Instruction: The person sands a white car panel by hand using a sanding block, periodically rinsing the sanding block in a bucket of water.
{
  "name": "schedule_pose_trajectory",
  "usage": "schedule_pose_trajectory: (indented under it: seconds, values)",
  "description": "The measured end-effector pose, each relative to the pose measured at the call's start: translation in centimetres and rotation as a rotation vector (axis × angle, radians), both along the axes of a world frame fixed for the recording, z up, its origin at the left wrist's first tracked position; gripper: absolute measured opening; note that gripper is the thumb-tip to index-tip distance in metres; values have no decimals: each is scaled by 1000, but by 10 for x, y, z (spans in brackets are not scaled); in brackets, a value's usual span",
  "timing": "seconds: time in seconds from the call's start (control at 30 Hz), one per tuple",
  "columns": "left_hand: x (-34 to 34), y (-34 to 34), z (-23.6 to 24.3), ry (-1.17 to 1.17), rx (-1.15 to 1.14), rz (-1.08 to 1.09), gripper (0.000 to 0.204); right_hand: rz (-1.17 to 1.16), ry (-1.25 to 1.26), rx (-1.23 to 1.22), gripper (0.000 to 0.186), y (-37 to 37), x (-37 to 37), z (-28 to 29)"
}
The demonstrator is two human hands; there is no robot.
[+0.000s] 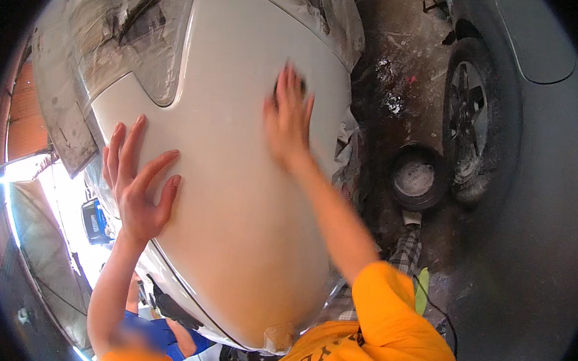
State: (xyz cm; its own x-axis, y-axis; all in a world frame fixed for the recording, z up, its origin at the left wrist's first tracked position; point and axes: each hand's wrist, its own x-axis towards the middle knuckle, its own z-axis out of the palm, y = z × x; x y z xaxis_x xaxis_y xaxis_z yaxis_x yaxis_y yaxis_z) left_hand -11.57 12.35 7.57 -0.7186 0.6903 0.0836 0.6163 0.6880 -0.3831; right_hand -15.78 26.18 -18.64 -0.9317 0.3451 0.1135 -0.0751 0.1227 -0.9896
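Right hand: fingers together, blurred, over a dark pad on the white car panel; can't tell if they clamp it. Uneven fingertip pressure could groove the surface; trapped grit could scratch it. Left hand: fingers spread at the panel's left side, contact unclear; leaning hard there might smudge. Further out, plastic sheeting borders the panel; an overrun pad could snag it. Black tub sits near the grey car's wheel; a careless foot might tip it.
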Motion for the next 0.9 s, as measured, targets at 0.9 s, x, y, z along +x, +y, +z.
schedule_pose_trajectory:
  seconds: [0.9]
  values:
    - [-4,11,-4,23,55,-76,30,38,-58,-7,66,88,-105,8]
